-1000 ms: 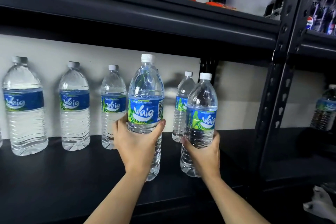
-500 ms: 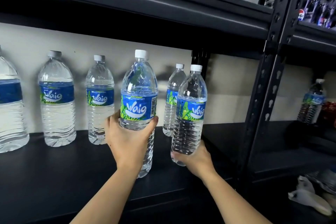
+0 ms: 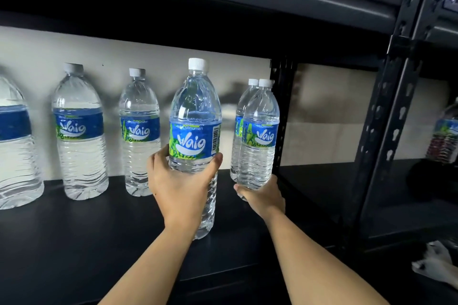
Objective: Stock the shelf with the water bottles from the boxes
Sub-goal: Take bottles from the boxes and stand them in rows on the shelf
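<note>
Site: black metal shelf (image 3: 74,235) against a pale back wall, seen from the head camera
Stock in place: four water bottles standing upright along the back, namely one cut off at the frame's left edge (image 3: 14,156), a second (image 3: 79,131), a third (image 3: 140,131), and a fourth (image 3: 239,129) half hidden near the rear upright post
Left hand (image 3: 182,188): fingers and thumb clamped round the lower body of a front bottle (image 3: 195,136), just under its label; whether its base touches the shelf cannot be told
Right hand (image 3: 260,195): fingers wrapped round the foot of a right bottle (image 3: 260,136), upright, directly in front of the fourth back-row bottle; it appears set down or very nearly so
Progress: back row part filled; two further bottles at the shelf, neither released
Outstanding: letting go of both bottles, filling the open front area and the gaps in the row; boxes not in view, so remaining stock cannot be judged
Neighbouring bay: another bottle (image 3: 444,141), blurred, at far right
</note>
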